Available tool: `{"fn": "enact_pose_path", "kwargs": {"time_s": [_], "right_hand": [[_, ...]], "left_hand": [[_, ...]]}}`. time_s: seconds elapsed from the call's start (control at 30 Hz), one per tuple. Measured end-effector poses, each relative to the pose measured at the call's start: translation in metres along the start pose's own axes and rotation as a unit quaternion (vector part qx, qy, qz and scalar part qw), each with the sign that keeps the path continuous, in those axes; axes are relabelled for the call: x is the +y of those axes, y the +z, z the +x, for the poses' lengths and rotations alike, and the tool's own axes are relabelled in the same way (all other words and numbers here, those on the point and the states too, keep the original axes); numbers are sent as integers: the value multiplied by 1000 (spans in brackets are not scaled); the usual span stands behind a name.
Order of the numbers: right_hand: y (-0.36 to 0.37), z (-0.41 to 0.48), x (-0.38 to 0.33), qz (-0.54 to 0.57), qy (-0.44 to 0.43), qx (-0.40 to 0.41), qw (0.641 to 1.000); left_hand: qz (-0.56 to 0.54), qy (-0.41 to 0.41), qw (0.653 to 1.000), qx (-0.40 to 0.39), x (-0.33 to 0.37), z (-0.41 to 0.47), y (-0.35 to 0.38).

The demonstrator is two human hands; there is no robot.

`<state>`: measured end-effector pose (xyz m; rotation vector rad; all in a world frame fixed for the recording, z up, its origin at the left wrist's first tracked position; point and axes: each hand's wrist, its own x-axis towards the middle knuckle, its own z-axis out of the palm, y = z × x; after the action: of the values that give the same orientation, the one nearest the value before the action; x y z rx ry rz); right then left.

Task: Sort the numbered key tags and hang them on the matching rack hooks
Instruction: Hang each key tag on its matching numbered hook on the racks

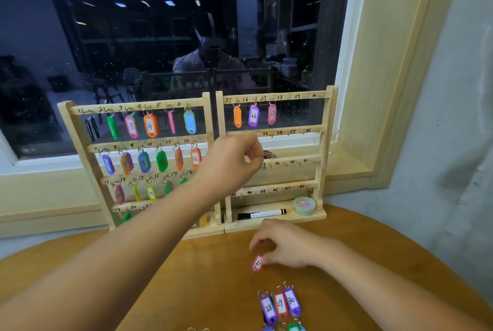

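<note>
Two wooden key racks stand against the window: the left rack (80,144) holds many coloured tags on hooks 1 to about 20, and the right rack (324,144) carries orange, purple and pink tags on hooks 25 to 27. My left hand (234,160) reaches up to the right rack's second and third rows with fingers curled; a bit of something small shows at its fingertips, and what it holds is hidden. My right hand (285,245) hovers low over the table and pinches a pink tag (257,263). Tags 28 (268,308), 29 (280,304) and 30 (292,302) lie on the table.
A black marker (261,214) and a roll of tape (304,205) sit on the right rack's base. More tags (293,326) lie at the bottom edge of the round wooden table (186,277). A dark window is behind the racks.
</note>
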<state>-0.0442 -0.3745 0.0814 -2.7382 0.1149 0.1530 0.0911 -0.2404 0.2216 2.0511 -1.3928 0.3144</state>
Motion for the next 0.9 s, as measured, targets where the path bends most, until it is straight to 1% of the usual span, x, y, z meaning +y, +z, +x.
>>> {"fn": "enact_pose_path", "kwargs": {"time_s": [0.1, 0.23, 0.33, 0.47, 0.53, 0.67, 0.8, 0.9], "right_hand": [[9, 4, 0, -13, -1, -2, 1000], [20, 12, 4, -30, -5, 0, 1000], [28, 15, 7, -29, 13, 5, 999], [37, 17, 12, -46, 16, 7, 999], [38, 16, 13, -35, 18, 10, 999], [40, 17, 16, -22, 22, 9, 999], [39, 16, 19, -15, 35, 9, 999], [36, 14, 20, 21, 47, 11, 999]], "left_hand": [[-10, -40, 998, -51, -14, -30, 23], [-8, -72, 990, -119, -35, -69, 55], [4, -108, 979, -171, -48, -92, 76], [8, -128, 964, -233, -59, -117, 105], [5, -143, 959, -245, -61, -124, 115], [-4, -169, 956, -239, -61, -134, 132], [7, -143, 962, -232, -60, -132, 135], [7, -130, 962, -240, -63, -125, 130]]}}
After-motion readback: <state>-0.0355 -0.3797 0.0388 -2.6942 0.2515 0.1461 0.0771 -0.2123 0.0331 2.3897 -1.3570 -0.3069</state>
